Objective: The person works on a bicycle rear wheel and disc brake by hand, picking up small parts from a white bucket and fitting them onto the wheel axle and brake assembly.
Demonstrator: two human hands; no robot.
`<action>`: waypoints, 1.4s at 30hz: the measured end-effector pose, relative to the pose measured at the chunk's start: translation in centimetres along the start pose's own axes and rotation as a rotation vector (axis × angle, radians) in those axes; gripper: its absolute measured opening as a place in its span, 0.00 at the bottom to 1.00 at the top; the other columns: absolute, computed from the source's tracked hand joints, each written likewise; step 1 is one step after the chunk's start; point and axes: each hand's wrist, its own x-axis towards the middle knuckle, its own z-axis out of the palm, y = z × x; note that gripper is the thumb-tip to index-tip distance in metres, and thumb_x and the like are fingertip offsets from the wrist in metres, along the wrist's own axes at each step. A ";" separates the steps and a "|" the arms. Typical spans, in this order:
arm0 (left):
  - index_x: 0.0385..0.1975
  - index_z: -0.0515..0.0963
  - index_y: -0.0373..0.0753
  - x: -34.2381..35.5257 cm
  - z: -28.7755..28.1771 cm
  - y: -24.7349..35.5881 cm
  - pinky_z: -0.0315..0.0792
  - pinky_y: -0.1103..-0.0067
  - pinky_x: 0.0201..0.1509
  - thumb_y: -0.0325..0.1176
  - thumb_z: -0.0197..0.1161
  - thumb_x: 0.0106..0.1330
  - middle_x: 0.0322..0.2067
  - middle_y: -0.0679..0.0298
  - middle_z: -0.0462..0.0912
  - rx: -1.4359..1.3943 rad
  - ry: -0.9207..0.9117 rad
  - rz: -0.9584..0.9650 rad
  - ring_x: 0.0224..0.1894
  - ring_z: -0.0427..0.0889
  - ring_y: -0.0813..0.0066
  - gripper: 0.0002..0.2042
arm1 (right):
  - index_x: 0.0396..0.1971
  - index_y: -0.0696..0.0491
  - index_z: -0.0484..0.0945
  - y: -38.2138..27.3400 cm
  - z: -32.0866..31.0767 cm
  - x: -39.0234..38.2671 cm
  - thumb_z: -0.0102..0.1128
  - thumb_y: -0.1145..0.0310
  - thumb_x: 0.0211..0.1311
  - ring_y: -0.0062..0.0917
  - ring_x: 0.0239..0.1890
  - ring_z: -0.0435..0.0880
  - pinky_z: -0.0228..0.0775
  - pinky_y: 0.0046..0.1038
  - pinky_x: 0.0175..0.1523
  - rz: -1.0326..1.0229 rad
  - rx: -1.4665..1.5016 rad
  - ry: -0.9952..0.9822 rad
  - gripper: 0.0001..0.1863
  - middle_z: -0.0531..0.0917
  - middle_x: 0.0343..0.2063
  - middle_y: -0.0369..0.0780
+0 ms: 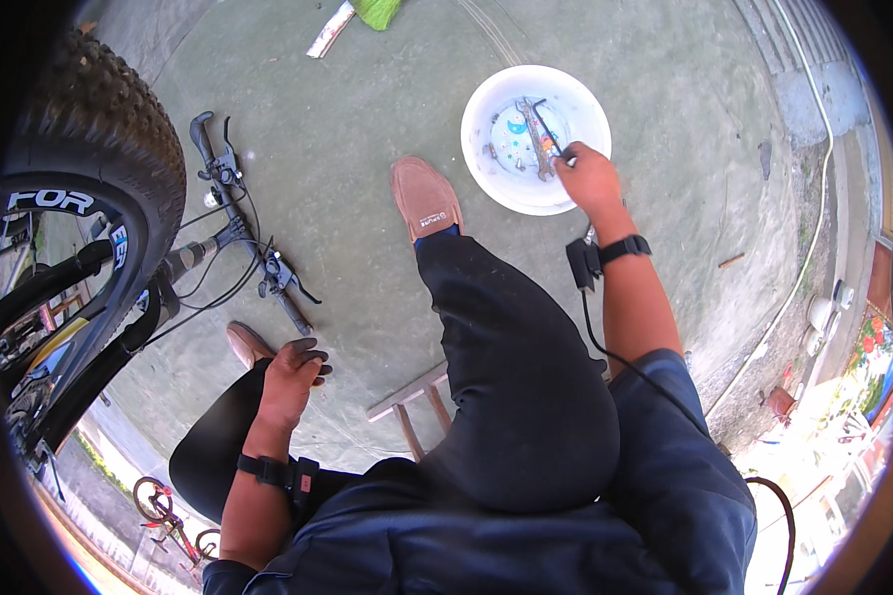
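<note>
My right hand [585, 181] pinches a black L-shaped hex key [548, 127] at the near right rim of a white basin [486, 85]. A metal wrench [533, 134] lies in the basin among small items. My left hand [303, 372], with dark-smudged, loosely bent fingers apart and holding nothing, hovers just below the end of a bicycle handlebar [230, 208], which has brake levers and cables. The bicycle's large knobby tyre [99, 119] and black fork [109, 357] fill the left side, tilted over.
A wooden stool [404, 415] is partly visible behind my legs. A green bundle [375, 12] and white strip [329, 30] lie at the top. A pale hose [814, 248] runs along the right edge. A red bicycle [169, 526] stands in the distance at lower left.
</note>
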 end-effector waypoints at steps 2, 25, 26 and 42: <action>0.57 0.67 0.31 0.0 -0.1 0.1 0.74 0.80 0.38 0.26 0.55 0.65 0.44 0.54 0.80 -0.004 0.007 0.000 0.39 0.82 0.70 0.20 | 0.40 0.51 0.82 -0.7 2.8 2.0 0.63 0.52 0.56 0.38 0.44 0.83 0.74 0.39 0.47 -0.047 -0.070 -0.124 0.19 0.85 0.37 0.45; 0.56 0.67 0.30 -6.5 -0.9 2.3 0.75 0.77 0.46 0.29 0.56 0.68 0.45 0.55 0.80 -0.065 -0.038 0.383 0.44 0.82 0.70 0.19 | 0.33 0.58 0.81 -16.2 -13.9 -10.3 0.61 0.70 0.61 0.09 0.15 0.63 0.53 0.15 0.21 -0.359 0.830 -0.355 0.06 0.74 0.18 0.30; 0.56 0.68 0.30 -7.5 -1.1 3.3 0.75 0.78 0.46 0.30 0.56 0.68 0.44 0.55 0.81 -0.080 -0.057 0.442 0.44 0.82 0.70 0.18 | 0.34 0.58 0.80 -18.4 -15.8 -12.3 0.61 0.71 0.61 0.08 0.16 0.63 0.52 0.14 0.21 -0.468 0.812 -0.363 0.06 0.75 0.20 0.30; 0.47 0.74 0.39 -20.0 -9.7 3.0 0.72 0.82 0.36 0.35 0.56 0.72 0.37 0.64 0.82 -1.075 -0.232 1.002 0.36 0.82 0.76 0.10 | 0.40 0.56 0.79 -41.7 -5.5 -35.9 0.67 0.72 0.56 0.09 0.19 0.68 0.55 0.12 0.22 -0.816 1.095 -1.072 0.12 0.81 0.30 0.34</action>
